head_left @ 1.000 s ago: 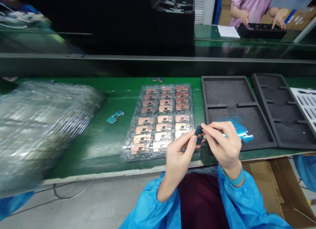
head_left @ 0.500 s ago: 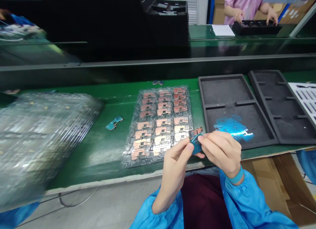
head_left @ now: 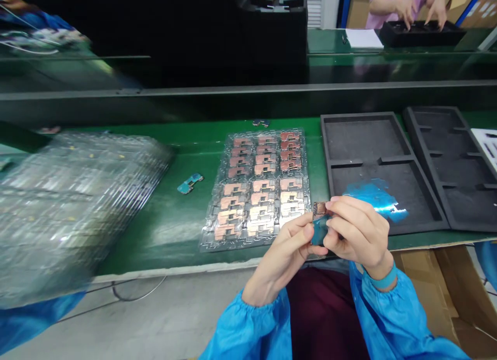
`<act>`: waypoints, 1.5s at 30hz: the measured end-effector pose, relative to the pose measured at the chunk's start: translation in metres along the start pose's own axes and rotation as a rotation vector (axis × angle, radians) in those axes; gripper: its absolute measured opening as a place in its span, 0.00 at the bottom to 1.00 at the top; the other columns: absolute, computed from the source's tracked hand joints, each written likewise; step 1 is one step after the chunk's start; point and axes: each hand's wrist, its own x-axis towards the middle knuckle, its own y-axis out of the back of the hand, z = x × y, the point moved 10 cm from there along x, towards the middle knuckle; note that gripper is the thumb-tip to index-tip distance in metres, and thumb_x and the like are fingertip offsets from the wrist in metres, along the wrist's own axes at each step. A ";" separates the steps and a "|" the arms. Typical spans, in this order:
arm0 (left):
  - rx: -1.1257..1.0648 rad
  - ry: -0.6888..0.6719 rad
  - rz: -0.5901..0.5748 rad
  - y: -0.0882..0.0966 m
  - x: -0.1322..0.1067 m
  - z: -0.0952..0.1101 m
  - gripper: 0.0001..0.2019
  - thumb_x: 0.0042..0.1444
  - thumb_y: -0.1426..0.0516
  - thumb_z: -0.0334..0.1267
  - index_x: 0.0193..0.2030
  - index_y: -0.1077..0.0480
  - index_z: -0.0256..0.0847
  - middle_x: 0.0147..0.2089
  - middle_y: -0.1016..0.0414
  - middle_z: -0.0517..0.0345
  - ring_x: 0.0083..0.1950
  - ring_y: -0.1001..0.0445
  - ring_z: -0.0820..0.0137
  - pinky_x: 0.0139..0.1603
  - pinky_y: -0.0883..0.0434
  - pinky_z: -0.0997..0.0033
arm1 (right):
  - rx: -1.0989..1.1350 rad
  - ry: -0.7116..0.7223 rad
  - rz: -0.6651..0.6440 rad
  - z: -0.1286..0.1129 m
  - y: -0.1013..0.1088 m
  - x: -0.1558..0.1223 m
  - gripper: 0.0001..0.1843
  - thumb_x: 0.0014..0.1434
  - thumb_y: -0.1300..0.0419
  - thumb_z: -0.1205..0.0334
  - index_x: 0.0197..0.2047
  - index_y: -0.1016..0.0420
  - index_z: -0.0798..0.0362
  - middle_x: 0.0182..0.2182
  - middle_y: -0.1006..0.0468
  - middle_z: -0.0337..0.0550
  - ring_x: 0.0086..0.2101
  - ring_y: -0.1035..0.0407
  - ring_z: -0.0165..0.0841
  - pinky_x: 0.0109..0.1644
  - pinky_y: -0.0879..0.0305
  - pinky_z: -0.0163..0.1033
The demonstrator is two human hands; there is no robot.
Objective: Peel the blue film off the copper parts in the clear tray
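Observation:
Between my two hands, over the bench's front edge, is a small circuit board [head_left: 320, 210] with a copper-coloured face and blue film over its lower part. My left hand [head_left: 293, 241] pinches it from the left, thumb against the blue film. My right hand [head_left: 357, 233] is closed on its right side, fingertips at the upper corner and by the film; exactly what each fingertip grips is hidden. Left of my hands lies a clear plastic tray [head_left: 248, 186] with rows of copper-coloured boards. Blue film pieces [head_left: 376, 197] lie in the black divided tray [head_left: 349, 137] to the right.
A blurred stack of clear trays [head_left: 77, 204] stands at the left. One blue-covered board [head_left: 190, 183] and another small board [head_left: 261, 123] lie on the green bench [head_left: 166, 230]. A second black tray [head_left: 438, 142] is far right. Across the bench, a person's hands [head_left: 421, 13] reach into a black box.
My hands have turned the board more upright, and my right fingertips have shifted to its upper corner. The whole view has moved slightly. The person opposite has moved their hands into the box.

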 end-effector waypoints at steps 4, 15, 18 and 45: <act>-0.038 0.074 -0.084 -0.003 0.000 -0.006 0.18 0.53 0.23 0.47 0.39 0.17 0.35 0.35 0.20 0.56 0.33 0.21 0.73 0.33 0.19 0.79 | 0.034 0.016 -0.031 -0.001 -0.001 0.005 0.10 0.64 0.40 0.72 0.44 0.25 0.47 0.46 0.12 0.44 0.51 0.17 0.41 0.53 0.16 0.46; -0.155 -0.021 -0.023 0.009 0.007 0.003 0.16 0.59 0.26 0.45 0.49 0.15 0.37 0.49 0.16 0.49 0.51 0.19 0.60 0.55 0.19 0.61 | 0.185 -0.062 -0.029 -0.003 0.005 0.008 0.10 0.62 0.41 0.73 0.42 0.26 0.47 0.47 0.14 0.45 0.53 0.19 0.42 0.55 0.18 0.48; -0.177 -0.024 -0.007 0.007 0.007 0.005 0.15 0.61 0.28 0.44 0.49 0.16 0.36 0.49 0.17 0.48 0.51 0.19 0.61 0.55 0.21 0.62 | 0.219 -0.094 -0.001 -0.002 0.007 0.005 0.10 0.61 0.41 0.72 0.41 0.27 0.46 0.45 0.15 0.44 0.52 0.19 0.43 0.52 0.17 0.50; 0.112 -0.228 0.280 0.019 0.009 0.024 0.16 0.60 0.27 0.46 0.46 0.16 0.36 0.50 0.11 0.45 0.46 0.11 0.61 0.46 0.14 0.68 | -0.195 -0.797 -0.109 0.106 0.026 -0.065 0.21 0.72 0.39 0.52 0.64 0.22 0.49 0.64 0.23 0.57 0.63 0.29 0.55 0.60 0.25 0.63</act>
